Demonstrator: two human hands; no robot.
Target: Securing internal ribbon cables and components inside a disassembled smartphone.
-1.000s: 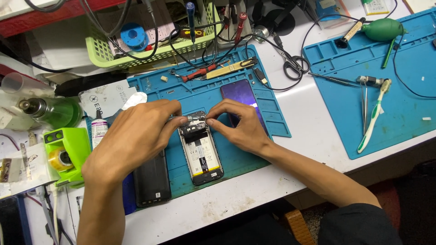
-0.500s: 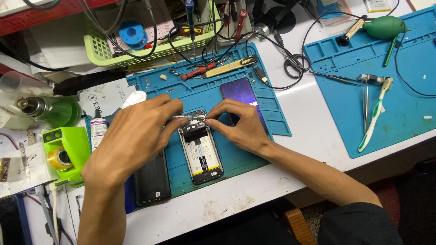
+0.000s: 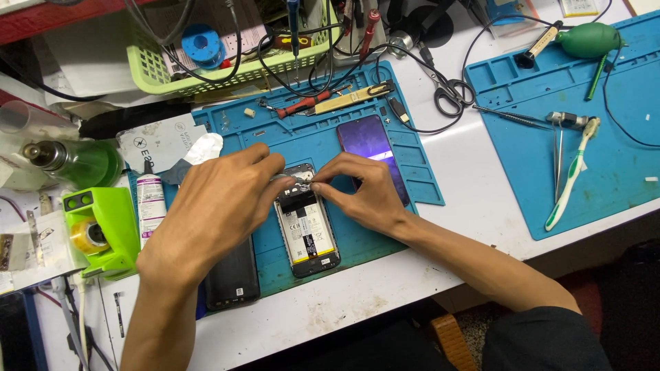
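Both my hands on the opened phone (image 3: 306,223), lying back-up on the blue ribbed silicone mat (image 3: 302,137). Left hand (image 3: 216,206) and right hand (image 3: 364,192) fingertips pinch a small silvery metal piece (image 3: 297,183) at its top edge. Looks mid-step, working that piece. Next wants fine, steady fingertip control. Glossy purple back cover (image 3: 368,141) lies just beside

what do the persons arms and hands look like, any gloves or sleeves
Both the left hand and the right hand are bare: no gloves, rings, watch or wristband in view. Both forearms are uncovered too. A dark sleeve shows only at the upper right arm, near the bottom edge of the picture. No sleeve is visible on the left arm.
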